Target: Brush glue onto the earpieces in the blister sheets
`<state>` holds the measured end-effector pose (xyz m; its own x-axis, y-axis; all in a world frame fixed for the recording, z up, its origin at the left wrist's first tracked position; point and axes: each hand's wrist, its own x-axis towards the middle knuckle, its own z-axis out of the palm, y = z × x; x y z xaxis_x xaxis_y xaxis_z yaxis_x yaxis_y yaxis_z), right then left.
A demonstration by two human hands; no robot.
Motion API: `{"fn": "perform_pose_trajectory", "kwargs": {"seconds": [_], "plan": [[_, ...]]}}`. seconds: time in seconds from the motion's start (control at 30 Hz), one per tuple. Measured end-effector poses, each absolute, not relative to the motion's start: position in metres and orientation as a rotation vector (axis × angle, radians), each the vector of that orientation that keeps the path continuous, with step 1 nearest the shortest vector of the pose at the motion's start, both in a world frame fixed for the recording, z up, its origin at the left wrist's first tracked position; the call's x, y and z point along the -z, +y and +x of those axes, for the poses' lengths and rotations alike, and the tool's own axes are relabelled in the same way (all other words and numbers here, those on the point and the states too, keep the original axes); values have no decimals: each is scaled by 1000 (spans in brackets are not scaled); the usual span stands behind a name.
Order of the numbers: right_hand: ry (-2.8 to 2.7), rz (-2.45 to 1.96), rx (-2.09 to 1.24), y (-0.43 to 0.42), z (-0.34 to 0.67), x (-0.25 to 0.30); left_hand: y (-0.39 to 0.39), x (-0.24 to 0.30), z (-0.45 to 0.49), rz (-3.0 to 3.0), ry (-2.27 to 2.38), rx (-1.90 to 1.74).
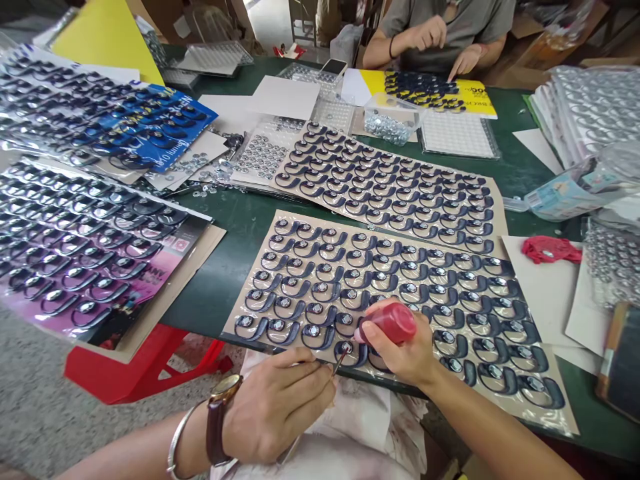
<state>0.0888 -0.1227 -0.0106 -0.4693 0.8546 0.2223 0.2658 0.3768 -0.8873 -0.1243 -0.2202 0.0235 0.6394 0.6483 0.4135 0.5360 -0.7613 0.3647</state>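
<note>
A tan card sheet (505,380) lies at the table's near edge, covered with rows of dark hook-shaped pieces with round shiny discs. My right hand (407,350) grips a small red bottle (395,322), its tip pointed left at a piece (347,349) in the front row. My left hand (277,400), with a brown-strapped watch and a bangle, pinches a thin tool (340,362) whose tip touches that same piece.
A second filled sheet (493,200) lies behind. More filled sheets (95,260) overhang at the left, above a red stool (145,367). Clear trays of discs (390,123), white cards, a red cloth (550,249) and stacked trays (585,113) crowd the table. Another person's hands (465,61) work across the table.
</note>
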Motion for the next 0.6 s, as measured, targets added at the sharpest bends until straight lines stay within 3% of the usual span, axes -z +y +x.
{"fn": "perform_pose_trajectory", "kwargs": {"seconds": [0.6], "plan": [[-2043, -952, -931, -120, 91, 5, -218, -22, -125, 2581, 955, -829]]}}
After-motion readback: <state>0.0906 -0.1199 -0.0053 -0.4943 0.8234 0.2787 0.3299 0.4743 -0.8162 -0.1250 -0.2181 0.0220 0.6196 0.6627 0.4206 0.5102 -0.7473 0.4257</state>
